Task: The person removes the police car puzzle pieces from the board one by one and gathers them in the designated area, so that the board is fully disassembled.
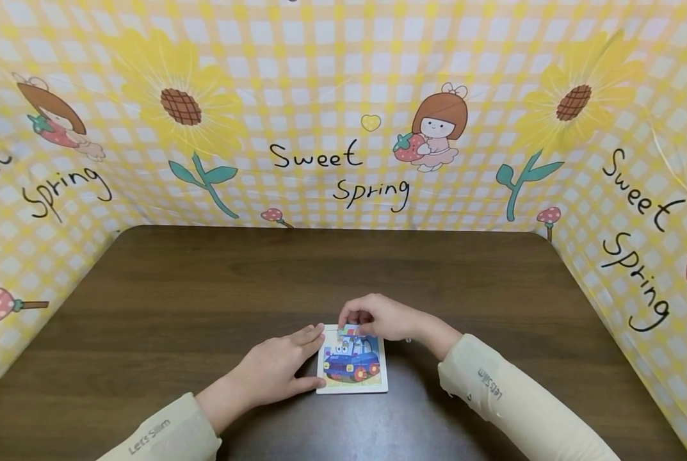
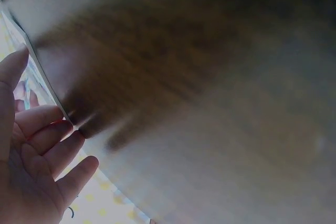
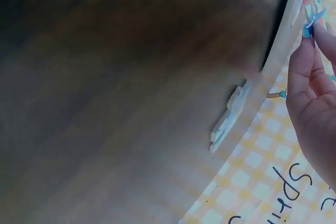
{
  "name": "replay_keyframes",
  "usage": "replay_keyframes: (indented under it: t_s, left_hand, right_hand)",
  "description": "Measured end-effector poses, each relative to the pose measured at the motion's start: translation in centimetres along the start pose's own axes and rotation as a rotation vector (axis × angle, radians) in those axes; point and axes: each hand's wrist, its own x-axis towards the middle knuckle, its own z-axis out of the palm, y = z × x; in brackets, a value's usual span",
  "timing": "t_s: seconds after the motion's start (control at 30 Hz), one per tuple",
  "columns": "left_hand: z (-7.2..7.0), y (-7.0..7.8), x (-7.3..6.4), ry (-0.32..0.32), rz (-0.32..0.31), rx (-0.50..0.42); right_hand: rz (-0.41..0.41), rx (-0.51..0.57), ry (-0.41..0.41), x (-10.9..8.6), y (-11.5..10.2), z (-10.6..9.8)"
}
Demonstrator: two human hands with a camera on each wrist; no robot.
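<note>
A small jigsaw puzzle in a white frame lies flat on the table, its picture showing a blue cartoon car. My left hand rests along the frame's left side, fingers near the upper corner and thumb at the lower one. In the left wrist view its fingers look fairly straight. Over the top of the puzzle, my right hand pinches a colourful puzzle piece between thumb and fingers. A pale gap shows at the upper left of the picture. The right hand hides the upper right corner.
Another loose puzzle piece lies on the table to the right of the frame, mostly behind my right hand in the head view. The dark wooden table is bordered by a yellow checked cloth behind and at both sides.
</note>
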Motion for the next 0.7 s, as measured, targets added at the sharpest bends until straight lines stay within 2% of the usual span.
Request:
replay_keyframes:
  t_s: [0.47, 0.7]
  left_hand:
    - [-0.1, 0.0, 0.1, -0.01, -0.013, -0.002]
    - [0.0, 0.1, 0.0, -0.007, -0.015, 0.004]
  right_hand:
    - [0.015, 0.011, 0.06, -1.6, 0.0, -1.7]
    - [-0.002, 0.024, 0.11, -3.2, 0.3, -2.5]
